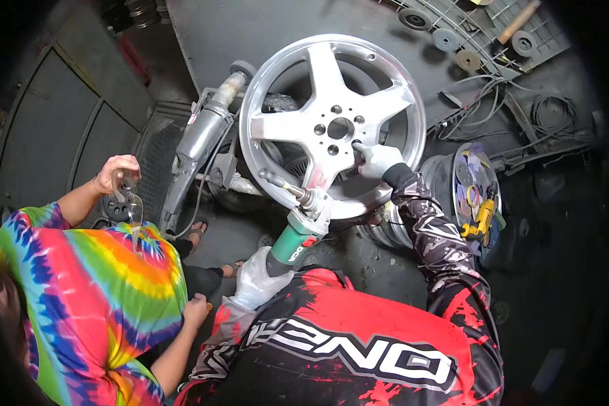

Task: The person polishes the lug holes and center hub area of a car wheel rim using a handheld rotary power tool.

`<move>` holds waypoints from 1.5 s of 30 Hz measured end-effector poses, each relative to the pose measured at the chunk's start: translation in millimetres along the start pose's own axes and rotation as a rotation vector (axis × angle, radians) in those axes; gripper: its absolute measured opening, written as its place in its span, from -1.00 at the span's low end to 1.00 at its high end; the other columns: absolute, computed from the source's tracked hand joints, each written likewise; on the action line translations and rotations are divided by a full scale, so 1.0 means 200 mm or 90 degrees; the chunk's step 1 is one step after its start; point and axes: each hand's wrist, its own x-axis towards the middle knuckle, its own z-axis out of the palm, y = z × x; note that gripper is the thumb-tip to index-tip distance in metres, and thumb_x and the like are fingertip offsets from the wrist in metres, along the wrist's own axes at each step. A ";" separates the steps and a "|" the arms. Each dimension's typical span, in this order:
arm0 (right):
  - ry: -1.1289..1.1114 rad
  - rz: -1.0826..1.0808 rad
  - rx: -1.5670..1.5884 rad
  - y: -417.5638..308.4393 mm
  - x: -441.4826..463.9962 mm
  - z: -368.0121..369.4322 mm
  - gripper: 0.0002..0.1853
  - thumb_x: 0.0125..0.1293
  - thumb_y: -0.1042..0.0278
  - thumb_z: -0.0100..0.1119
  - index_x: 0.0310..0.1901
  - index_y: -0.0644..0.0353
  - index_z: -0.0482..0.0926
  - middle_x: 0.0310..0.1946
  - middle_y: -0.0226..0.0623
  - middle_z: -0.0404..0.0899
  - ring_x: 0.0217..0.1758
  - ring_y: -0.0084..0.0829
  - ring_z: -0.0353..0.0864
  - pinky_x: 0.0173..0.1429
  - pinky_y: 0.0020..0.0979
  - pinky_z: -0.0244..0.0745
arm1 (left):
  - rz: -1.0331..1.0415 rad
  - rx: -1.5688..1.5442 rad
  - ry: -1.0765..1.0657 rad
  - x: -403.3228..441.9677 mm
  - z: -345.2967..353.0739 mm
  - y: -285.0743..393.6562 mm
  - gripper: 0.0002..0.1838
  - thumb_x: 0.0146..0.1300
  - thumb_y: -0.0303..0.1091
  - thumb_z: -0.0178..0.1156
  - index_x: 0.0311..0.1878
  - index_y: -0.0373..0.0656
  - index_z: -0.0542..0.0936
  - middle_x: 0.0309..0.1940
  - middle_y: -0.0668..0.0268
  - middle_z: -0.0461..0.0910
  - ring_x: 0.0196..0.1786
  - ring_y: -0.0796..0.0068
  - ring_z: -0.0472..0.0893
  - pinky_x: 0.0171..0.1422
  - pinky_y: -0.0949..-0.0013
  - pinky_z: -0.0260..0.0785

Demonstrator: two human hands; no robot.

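Silver five-spoke wheel (348, 108) directly ahead, its face towards the person. The gloved left hand (256, 279) is wrapped around a green grinder (292, 241). The gloved right hand (380, 161) touches the wheel near its centre; whether it grips cannot be told. A co-worker in tie-dye (115, 291) is at left.

Person in tie-dye shirt (111, 298), left; metal door (57, 115) beyond; grey power tool (204, 128) tilted, left of center; yellow drill (480, 220) beside colored discs (474, 164), right; wire rack (549, 30) top right with round discs (445, 40) and wooden handle (519, 21), coiled cable (551, 114) below
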 end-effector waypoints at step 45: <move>0.355 -0.256 1.471 -0.32 -0.93 0.10 -0.18 0.18 0.00 0.48 0.35 0.29 0.35 0.11 -0.08 0.51 0.11 -0.11 0.60 0.25 0.01 0.55 | 0.457 -0.264 -0.249 0.47 0.34 0.70 -0.14 -0.03 -0.09 0.55 0.28 -0.30 0.39 0.11 0.12 0.42 0.17 0.25 0.44 0.37 0.20 0.28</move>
